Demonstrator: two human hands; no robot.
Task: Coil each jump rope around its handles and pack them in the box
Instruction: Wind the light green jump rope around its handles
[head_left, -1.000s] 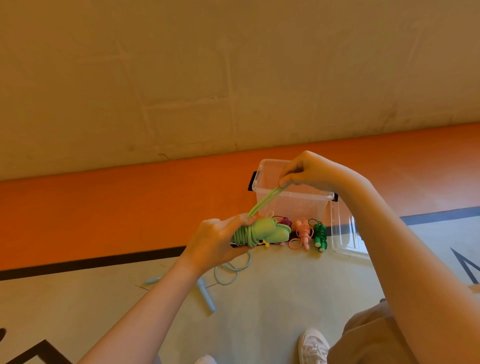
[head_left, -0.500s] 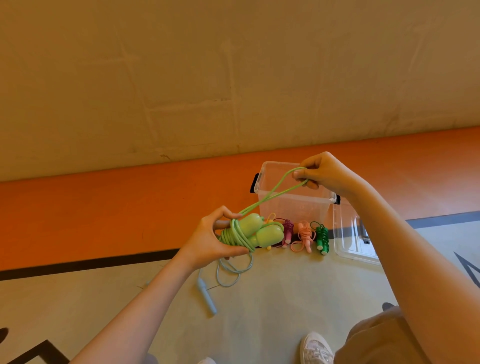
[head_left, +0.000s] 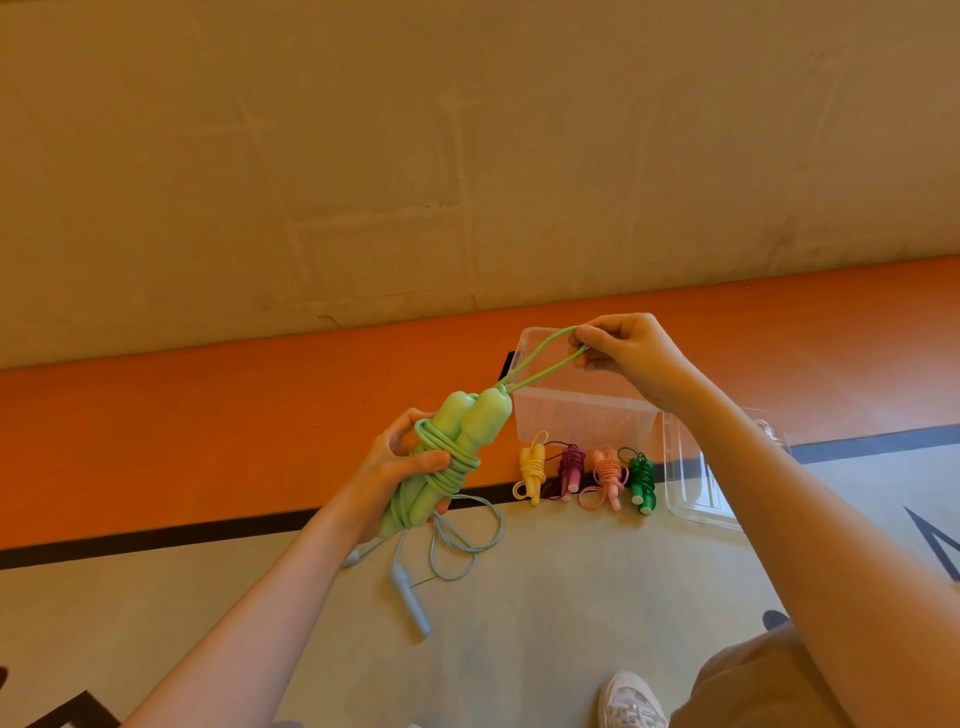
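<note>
Light-green jump rope (head_left: 447, 457) sits mid-air in front of the person, its paired handles tilted up toward the clear box (head_left: 582, 415) and gripped by the left hand (head_left: 400, 467) (nearer the coils), while the right hand (head_left: 628, 353) pinches the last loop, stretched taut up-right from the handle tips.

Left hand (head_left: 400, 467) now tilts light-green handles (head_left: 457, 441) upright; right hand (head_left: 621, 351) pulls cord loop (head_left: 545, 353) farther up-right, over box.
</note>
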